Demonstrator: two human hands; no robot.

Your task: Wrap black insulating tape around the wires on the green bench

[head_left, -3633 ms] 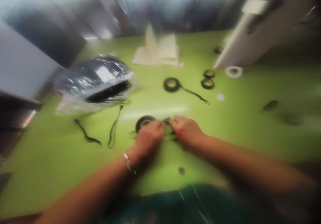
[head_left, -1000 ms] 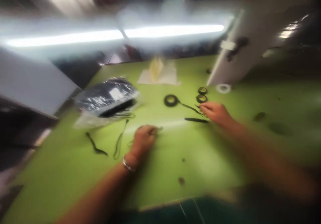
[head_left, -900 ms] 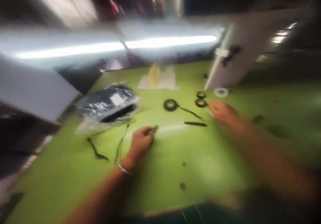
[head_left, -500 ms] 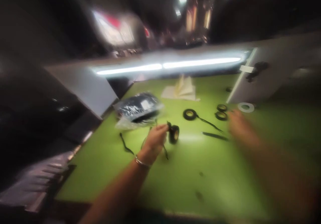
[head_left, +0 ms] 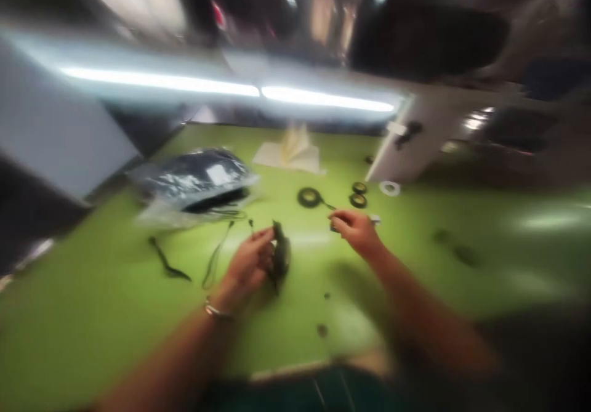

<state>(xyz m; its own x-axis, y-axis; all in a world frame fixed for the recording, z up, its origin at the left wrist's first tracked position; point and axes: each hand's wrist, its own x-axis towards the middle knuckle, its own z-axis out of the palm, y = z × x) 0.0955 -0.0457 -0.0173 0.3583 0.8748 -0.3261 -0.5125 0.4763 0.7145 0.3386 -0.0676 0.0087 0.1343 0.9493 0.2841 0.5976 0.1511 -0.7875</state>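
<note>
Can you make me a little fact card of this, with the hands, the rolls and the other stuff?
Left hand: holds a dark thing, too blurry to name
Right hand: fingers curled; can't tell what they hold
Black rolls on table: big roll left of two small rolls
White roll: right of the small rolls
Bag: clear plastic, dark inside
Book: open, at the back
Table: green

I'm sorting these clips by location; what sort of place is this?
Probably a workshop bench: a green tabletop, tape rolls and a plastic-bagged bundle suggest it.
</note>
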